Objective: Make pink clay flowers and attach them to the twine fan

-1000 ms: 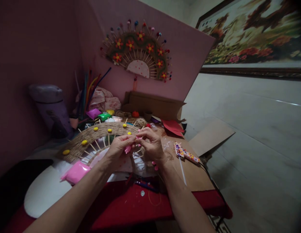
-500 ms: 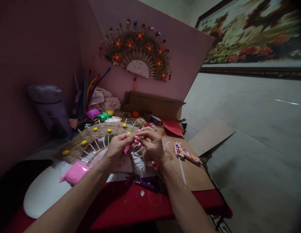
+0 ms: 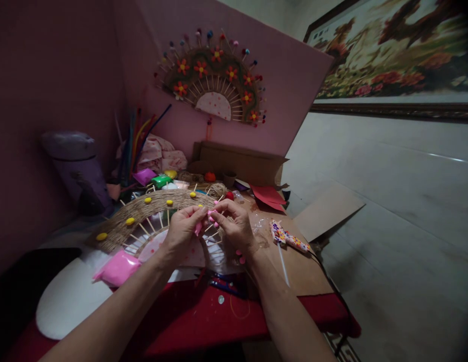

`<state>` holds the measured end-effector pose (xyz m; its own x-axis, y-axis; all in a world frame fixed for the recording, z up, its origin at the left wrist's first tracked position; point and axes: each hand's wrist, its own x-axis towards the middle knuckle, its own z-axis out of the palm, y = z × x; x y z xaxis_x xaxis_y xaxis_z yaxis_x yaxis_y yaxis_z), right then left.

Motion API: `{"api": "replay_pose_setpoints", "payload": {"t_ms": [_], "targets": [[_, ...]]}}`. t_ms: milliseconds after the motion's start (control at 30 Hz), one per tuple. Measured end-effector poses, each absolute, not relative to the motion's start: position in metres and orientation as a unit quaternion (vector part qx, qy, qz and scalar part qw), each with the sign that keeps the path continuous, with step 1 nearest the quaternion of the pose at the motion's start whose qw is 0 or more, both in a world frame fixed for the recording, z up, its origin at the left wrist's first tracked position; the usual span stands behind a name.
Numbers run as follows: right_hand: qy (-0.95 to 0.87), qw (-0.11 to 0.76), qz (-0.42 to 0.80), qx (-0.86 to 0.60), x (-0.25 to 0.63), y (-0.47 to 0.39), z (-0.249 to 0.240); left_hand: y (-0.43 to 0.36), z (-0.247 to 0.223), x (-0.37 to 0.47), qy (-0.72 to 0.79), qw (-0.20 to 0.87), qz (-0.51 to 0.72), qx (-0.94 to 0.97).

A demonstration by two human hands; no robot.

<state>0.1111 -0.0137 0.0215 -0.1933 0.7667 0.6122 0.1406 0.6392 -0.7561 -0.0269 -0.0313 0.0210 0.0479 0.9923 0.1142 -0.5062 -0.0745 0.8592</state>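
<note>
Above the right part of a twine-wrapped fan (image 3: 122,220), my two hands meet fingertip to fingertip. Pink clay (image 3: 198,229) hangs from the closed fingers of my left hand (image 3: 184,225). My right hand (image 3: 236,223) pinches at a small pink bit between the two hands. Yellow clay dots and wooden sticks show on the fan, and pink pieces lie on its right side, partly hidden by my right hand and wrist. A packet of pink clay (image 3: 117,268) rests by the fan's lower left edge.
Blue-handled scissors (image 3: 228,286) lie on the red cloth (image 3: 181,322) below my hands. A glue gun (image 3: 290,239) is on cardboard at the right. Behind are a green packet (image 3: 161,181), red paper (image 3: 269,197) and a twine ball (image 3: 217,190). A finished fan (image 3: 214,70) hangs behind.
My right fingers have shifted slightly, with the thumb and index finger drawn closer to my left fingertips. The pink clay stays at my left hand.
</note>
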Motion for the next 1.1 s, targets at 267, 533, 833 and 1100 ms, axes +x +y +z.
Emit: {"api": "replay_pose_setpoints", "payload": {"t_ms": [267,533,833,1100], "targets": [[-0.601,0.592,0.452,-0.289,0.1127,-0.0144,0.0209,-0.0268,0.0250,-0.0345,0.287,0.651,0.648,0.272],[-0.549,0.642,0.467,-0.262,0.1124,-0.0138,0.0263,-0.0287,0.0268,-0.0362,0.301,0.644,0.649,0.271],[-0.579,0.584,0.497,-0.278,0.1092,-0.0099,0.0181,-0.0300,0.0275,-0.0340,0.281,0.664,0.637,0.273],[-0.573,0.585,0.516,-0.250,0.1088,-0.0074,0.0165,-0.0321,0.0255,-0.0325,0.263,0.669,0.601,0.348]]}}
